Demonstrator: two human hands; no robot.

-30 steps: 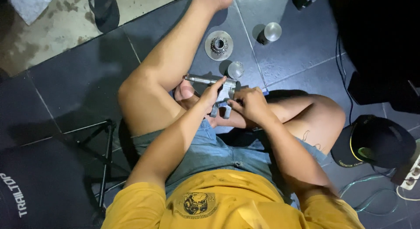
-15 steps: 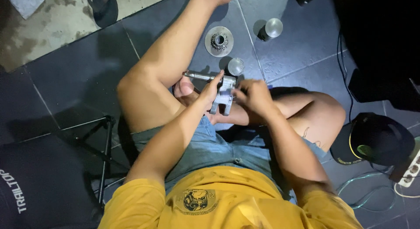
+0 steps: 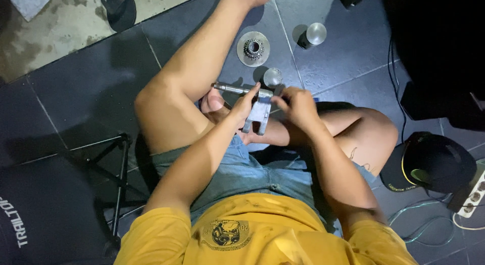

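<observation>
geared disc (image 3: 253, 48) top ctr on dark tiles | 2 shiny round caps (image 3: 316, 33) (image 3: 272, 77) nr it | black cap (image 3: 428, 162) rt | power strip (image 3: 474, 195) lower rt | sandal (image 3: 118, 8) top left

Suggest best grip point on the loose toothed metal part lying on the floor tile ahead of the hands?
Probably the outer rim of the toothed metal part, pinched from above. It lies flat on the dark tile floor, its raised toothed centre pointing up, with bare tile all round, so the fingers can likely close on opposite edges.
</observation>
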